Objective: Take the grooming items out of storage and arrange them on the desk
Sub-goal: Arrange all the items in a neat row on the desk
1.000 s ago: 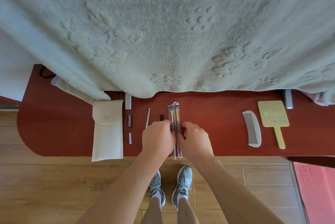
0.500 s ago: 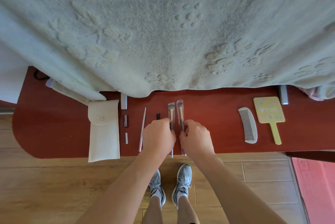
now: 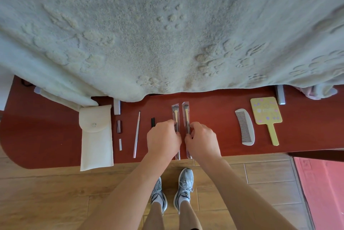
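Observation:
Two makeup brushes in clear sleeves lie side by side on the red desk (image 3: 214, 118). My left hand (image 3: 162, 139) pinches the left brush (image 3: 175, 115) at its handle. My right hand (image 3: 202, 141) pinches the right brush (image 3: 186, 116) the same way. Left of them lie a small black piece (image 3: 152, 122), a thin pink pencil (image 3: 136, 133), a dark lipstick (image 3: 118, 126), a small white stick (image 3: 120, 144) and the cream storage pouch (image 3: 95, 140). At the right lie a white comb (image 3: 245, 127) and a yellow hand mirror (image 3: 266, 113).
A pale fluffy blanket (image 3: 167, 34) hangs over the back of the desk and hides most of its surface. Two grey brackets (image 3: 117, 107) (image 3: 280, 94) stick out from under it. The desk's front edge is close to my shoes; a pink rug (image 3: 323, 192) lies at right.
The two brushes, held together a second ago, have been drawn apart and now lie parallel with a small gap. My hands have separated slightly along with them.

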Tool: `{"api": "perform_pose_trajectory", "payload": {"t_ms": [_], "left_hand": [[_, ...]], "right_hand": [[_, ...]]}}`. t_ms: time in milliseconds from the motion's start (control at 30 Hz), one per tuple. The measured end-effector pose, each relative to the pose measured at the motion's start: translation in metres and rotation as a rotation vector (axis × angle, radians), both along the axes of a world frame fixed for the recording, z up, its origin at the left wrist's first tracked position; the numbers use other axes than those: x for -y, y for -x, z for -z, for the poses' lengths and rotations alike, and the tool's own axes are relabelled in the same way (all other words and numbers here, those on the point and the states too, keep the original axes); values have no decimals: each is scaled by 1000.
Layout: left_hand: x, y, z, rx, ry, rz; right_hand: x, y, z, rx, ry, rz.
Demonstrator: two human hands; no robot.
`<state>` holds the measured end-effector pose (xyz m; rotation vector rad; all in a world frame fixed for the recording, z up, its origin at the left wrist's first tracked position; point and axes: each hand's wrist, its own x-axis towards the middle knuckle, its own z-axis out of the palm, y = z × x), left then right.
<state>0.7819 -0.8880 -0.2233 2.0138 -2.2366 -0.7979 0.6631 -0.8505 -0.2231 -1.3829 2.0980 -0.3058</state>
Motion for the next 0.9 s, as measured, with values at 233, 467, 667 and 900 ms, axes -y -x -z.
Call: {"api": "perform_pose_trajectory", "payload": {"t_ms": [233, 467, 667, 900], "left_hand": [[0, 6, 0, -14, 2, -13], [1, 10, 0, -18, 14, -16], [1, 9, 1, -10, 12, -19], [0, 7, 1, -24, 17, -24]], "right_hand": [[0, 7, 1, -1, 4, -5], [0, 11, 0, 2, -2, -5], [0, 11, 1, 4, -3, -23], [0, 11, 0, 2, -10, -13]]}}
